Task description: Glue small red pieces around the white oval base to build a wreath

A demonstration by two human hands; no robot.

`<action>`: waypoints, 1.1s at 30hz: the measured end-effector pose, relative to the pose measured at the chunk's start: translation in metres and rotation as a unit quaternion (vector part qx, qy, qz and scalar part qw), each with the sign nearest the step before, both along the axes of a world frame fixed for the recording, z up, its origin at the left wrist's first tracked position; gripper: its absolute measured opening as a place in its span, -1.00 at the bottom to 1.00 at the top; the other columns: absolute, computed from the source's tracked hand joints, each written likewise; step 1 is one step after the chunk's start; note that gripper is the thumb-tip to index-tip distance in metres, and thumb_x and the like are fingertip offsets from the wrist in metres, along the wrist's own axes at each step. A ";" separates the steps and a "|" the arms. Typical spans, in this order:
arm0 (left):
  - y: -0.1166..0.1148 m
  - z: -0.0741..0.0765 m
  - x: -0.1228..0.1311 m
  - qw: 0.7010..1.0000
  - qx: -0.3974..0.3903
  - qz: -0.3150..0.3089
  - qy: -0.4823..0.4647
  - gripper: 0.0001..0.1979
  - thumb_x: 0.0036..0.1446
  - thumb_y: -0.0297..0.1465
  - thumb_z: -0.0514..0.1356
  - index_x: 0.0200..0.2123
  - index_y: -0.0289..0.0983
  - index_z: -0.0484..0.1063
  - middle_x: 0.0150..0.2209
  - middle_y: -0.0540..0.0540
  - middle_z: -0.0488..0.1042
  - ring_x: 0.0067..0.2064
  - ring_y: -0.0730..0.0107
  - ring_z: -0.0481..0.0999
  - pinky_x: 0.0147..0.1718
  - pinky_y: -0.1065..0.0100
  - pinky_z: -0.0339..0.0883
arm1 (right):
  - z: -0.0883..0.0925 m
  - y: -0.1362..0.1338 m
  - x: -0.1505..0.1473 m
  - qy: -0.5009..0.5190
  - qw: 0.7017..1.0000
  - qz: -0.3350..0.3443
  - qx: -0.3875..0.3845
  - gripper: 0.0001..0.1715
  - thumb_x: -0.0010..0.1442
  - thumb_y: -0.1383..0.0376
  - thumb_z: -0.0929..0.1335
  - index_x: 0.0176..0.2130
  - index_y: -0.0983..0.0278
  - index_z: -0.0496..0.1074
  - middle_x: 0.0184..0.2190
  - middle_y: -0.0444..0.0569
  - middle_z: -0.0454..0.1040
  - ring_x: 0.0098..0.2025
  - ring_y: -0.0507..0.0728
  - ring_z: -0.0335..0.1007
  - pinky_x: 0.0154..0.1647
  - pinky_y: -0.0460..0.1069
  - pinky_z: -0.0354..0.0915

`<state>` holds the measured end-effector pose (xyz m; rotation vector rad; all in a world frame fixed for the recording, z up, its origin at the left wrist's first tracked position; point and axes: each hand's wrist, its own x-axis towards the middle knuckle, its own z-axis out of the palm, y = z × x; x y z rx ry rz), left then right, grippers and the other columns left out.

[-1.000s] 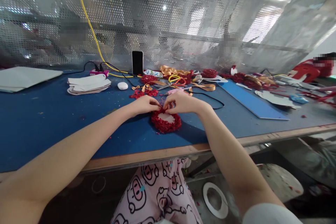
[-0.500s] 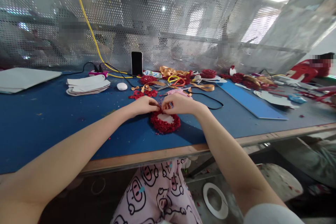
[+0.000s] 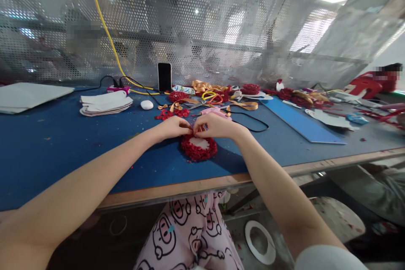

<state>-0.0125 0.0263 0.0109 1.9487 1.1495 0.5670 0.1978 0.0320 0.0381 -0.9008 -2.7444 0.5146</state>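
Observation:
A round piece with a ruffled dark red border (image 3: pixel 199 155) and a pale centre lies on the blue table. At its far edge, the fingers of my left hand (image 3: pixel 174 127) are closed in a pinch. My right hand (image 3: pixel 210 125) pinches the same edge from the other side, its fingertips almost meeting those of the left. Whether both hold the red trim itself is hard to see. Just beyond my hands are loose red petal-like scraps (image 3: pixel 172 113) and a pink tool (image 3: pixel 217 112), partly covered by my right hand.
A phone (image 3: pixel 165 76) stands upright at the back. Stacked white sheets (image 3: pixel 106 102) and a white oval object (image 3: pixel 147 104) lie left. Gold ribbon (image 3: pixel 205 86), scissors (image 3: pixel 198 104) and a black cord (image 3: pixel 253 130) lie behind. A blue board (image 3: pixel 299 120) is at right.
Both hands stay pinched at the far edge of the red-bordered piece. Only a very slight shift of the view and the fingers shows.

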 end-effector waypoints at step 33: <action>0.026 -0.003 -0.031 0.947 0.227 0.225 0.036 -0.63 0.19 -0.51 -0.01 -0.04 -0.31 0.51 -0.13 -0.17 0.64 -0.10 0.21 0.58 -0.08 0.26 0.38 | -0.015 0.037 0.041 0.002 0.889 -0.439 0.128 -0.62 0.20 0.22 0.31 -0.06 0.35 0.52 -0.07 0.26 0.57 0.00 0.35 0.50 -0.06 0.07 0.35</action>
